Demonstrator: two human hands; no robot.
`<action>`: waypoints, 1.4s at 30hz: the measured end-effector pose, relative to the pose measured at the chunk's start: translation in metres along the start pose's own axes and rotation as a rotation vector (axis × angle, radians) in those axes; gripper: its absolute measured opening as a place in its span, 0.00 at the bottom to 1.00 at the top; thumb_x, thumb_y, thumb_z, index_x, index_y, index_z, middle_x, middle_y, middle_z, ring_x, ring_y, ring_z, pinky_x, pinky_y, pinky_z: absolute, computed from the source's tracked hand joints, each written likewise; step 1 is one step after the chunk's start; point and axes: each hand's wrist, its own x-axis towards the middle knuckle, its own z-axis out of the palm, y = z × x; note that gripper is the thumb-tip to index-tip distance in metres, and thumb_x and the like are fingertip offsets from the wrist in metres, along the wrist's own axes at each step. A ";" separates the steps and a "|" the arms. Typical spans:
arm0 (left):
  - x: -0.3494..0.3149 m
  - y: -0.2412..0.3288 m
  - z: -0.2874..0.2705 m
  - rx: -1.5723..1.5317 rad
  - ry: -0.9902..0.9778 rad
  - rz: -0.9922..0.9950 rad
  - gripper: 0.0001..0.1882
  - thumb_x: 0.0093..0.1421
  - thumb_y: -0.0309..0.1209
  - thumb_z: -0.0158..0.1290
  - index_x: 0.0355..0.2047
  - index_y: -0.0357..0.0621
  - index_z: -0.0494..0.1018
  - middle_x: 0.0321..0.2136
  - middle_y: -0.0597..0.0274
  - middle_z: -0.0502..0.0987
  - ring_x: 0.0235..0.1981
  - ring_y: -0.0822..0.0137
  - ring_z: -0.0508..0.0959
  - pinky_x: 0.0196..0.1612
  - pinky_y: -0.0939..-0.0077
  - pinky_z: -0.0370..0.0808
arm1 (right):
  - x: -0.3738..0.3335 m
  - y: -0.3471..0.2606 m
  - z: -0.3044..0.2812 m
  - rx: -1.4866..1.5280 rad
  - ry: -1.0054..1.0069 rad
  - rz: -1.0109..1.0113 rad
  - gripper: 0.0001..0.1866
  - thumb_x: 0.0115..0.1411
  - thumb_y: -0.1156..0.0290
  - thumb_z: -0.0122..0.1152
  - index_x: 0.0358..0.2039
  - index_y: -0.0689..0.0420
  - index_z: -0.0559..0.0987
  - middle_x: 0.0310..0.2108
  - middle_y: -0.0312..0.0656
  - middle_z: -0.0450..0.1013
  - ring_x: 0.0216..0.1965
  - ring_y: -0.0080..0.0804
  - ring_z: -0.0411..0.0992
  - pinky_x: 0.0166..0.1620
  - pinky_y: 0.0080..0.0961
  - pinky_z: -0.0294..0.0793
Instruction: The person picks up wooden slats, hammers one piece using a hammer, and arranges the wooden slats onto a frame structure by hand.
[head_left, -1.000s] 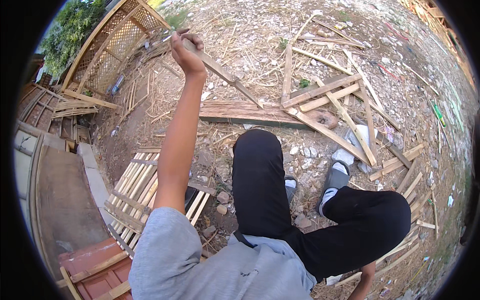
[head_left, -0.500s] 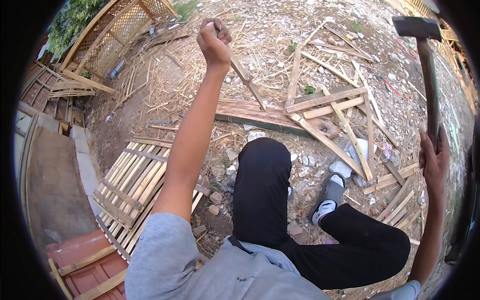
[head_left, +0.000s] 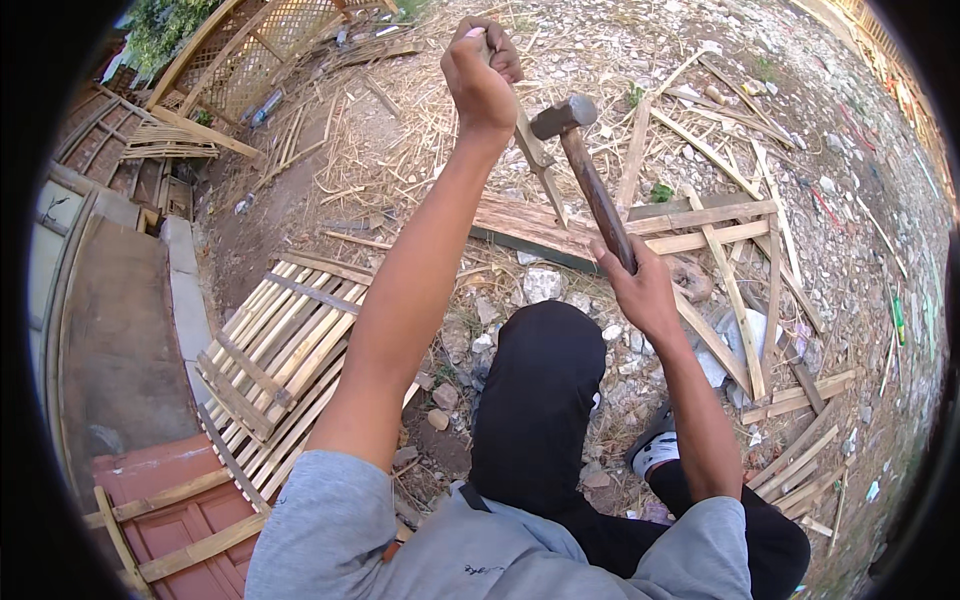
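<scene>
High in the view, my left hand [head_left: 482,85] is closed around the upper part of a narrow wooden slat [head_left: 536,152]. The slat slants down to the right, with its lower end at a thick wooden beam [head_left: 505,217] on the ground; whether that end touches the beam is hard to tell. My right hand [head_left: 642,292] grips the wooden handle of a hammer [head_left: 597,185]. The hammer's dark metal head lies right beside the slat, just below my left hand, and seems to meet it. My bent knee, in black trousers, is close in front of the beam.
Loose wooden strips [head_left: 735,235] lie crossed over the beam's right end. A slatted wooden panel [head_left: 290,345] rests at the left, above a reddish door panel [head_left: 170,530]. Stones, such as a pale block [head_left: 542,285], and straw-like splinters cover the ground. Lattice fencing [head_left: 240,60] stands far left.
My right hand has swung the hammer from raised at the far right, leftward to the slat. The whole view has shifted slightly; my left hand keeps hold of the slat.
</scene>
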 end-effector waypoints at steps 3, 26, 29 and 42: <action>0.005 0.002 -0.008 0.062 -0.018 0.033 0.10 0.57 0.36 0.32 0.25 0.45 0.57 0.16 0.69 0.54 0.18 0.77 0.52 0.21 0.80 0.53 | 0.009 -0.039 -0.014 0.261 0.041 -0.045 0.24 0.65 0.50 0.51 0.36 0.63 0.74 0.18 0.47 0.70 0.20 0.37 0.68 0.27 0.32 0.67; -0.008 0.016 -0.057 -0.082 0.109 0.045 0.09 0.55 0.37 0.33 0.24 0.47 0.54 0.14 0.68 0.52 0.15 0.75 0.50 0.19 0.79 0.50 | 0.016 -0.014 0.027 0.438 0.263 -0.360 0.17 0.67 0.58 0.51 0.34 0.63 0.72 0.14 0.41 0.63 0.17 0.23 0.62 0.22 0.27 0.61; -0.013 0.013 -0.037 0.069 0.085 0.048 0.07 0.55 0.35 0.33 0.24 0.47 0.54 0.14 0.68 0.52 0.15 0.75 0.50 0.20 0.80 0.50 | -0.001 0.032 0.047 0.042 0.193 -0.241 0.17 0.66 0.60 0.50 0.37 0.64 0.73 0.18 0.56 0.70 0.20 0.53 0.70 0.26 0.40 0.65; -0.021 0.014 -0.057 0.171 0.167 0.209 0.18 0.66 0.38 0.47 0.21 0.48 0.58 0.11 0.71 0.56 0.12 0.79 0.55 0.17 0.80 0.53 | 0.012 -0.040 0.013 0.554 0.247 -0.338 0.20 0.67 0.56 0.50 0.34 0.64 0.73 0.15 0.41 0.64 0.16 0.31 0.62 0.25 0.31 0.64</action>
